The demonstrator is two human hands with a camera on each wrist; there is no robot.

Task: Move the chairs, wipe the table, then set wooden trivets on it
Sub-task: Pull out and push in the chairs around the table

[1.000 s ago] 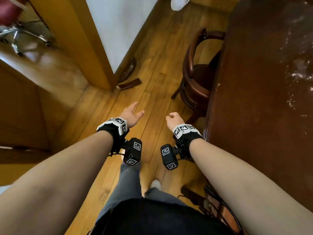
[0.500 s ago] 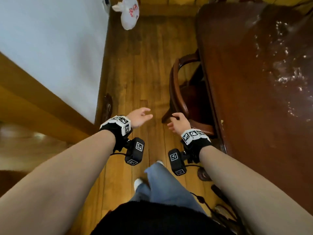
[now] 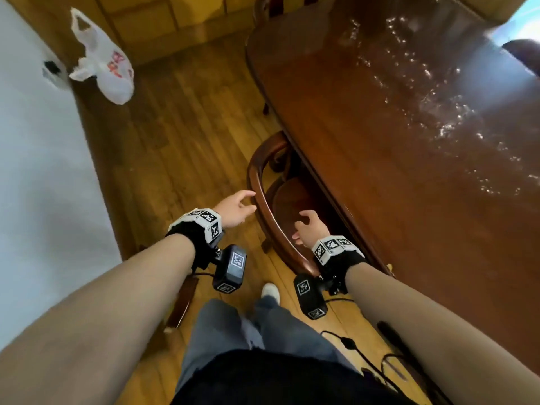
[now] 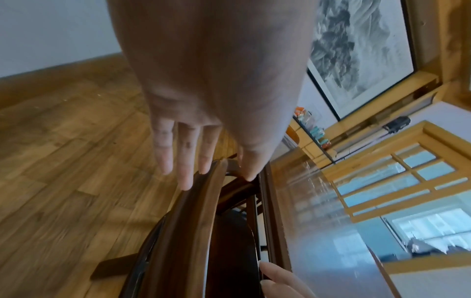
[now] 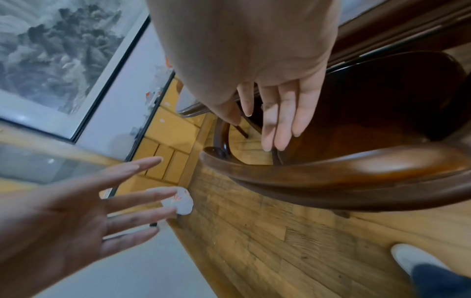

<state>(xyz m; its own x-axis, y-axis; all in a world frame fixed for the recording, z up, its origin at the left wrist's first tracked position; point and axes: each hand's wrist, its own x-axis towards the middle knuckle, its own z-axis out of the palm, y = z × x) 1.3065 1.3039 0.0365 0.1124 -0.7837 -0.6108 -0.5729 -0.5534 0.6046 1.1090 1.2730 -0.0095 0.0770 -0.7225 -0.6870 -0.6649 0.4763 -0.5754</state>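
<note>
A dark wooden chair [image 3: 264, 200] with a curved back rail is tucked under the long dark table [image 3: 409, 171], whose glossy top shows wet streaks. My left hand [image 3: 238, 207] hovers open just left of the rail, fingers stretched toward it [image 4: 188, 161]. My right hand [image 3: 308, 225] is open above the chair seat, inside the curve of the rail, fingers spread [image 5: 277, 121]. Neither hand holds anything. The rail [image 5: 331, 171] runs between the two hands. No trivets are in view.
A white wall [image 3: 43, 200] runs along the left, leaving a narrow strip of wooden floor [image 3: 181, 147]. A white plastic bag [image 3: 108, 68] hangs at the far left. Another chair [image 3: 280, 4] stands at the table's far end. Cables [image 3: 359, 355] lie by my feet.
I have walked forward along the table. Both hands have reached the chair: the left now beside the back rail, the right over the seat, its fingers uncurled.
</note>
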